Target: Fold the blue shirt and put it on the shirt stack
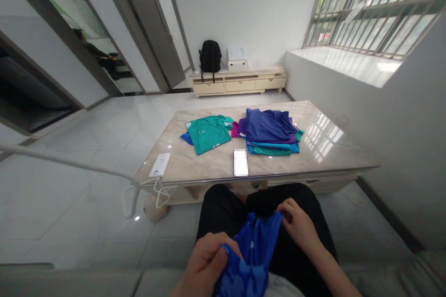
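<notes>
A blue patterned garment hangs bunched over my lap between my hands. My left hand grips its left edge between thumb and fingers. On the other side, my right hand pinches an upper corner of the cloth. On the marble-topped table ahead, a green shirt lies folded with a bit of blue cloth showing under its left side. To its right is a stack of folded clothes with dark blue shorts on top. A pink and purple piece shows between the two.
A white power bank with cables sits at the table's left front corner. A blurred-out white rectangle is near the front edge. Behind stand a low cabinet and a black backpack. A person shows through the left doorway.
</notes>
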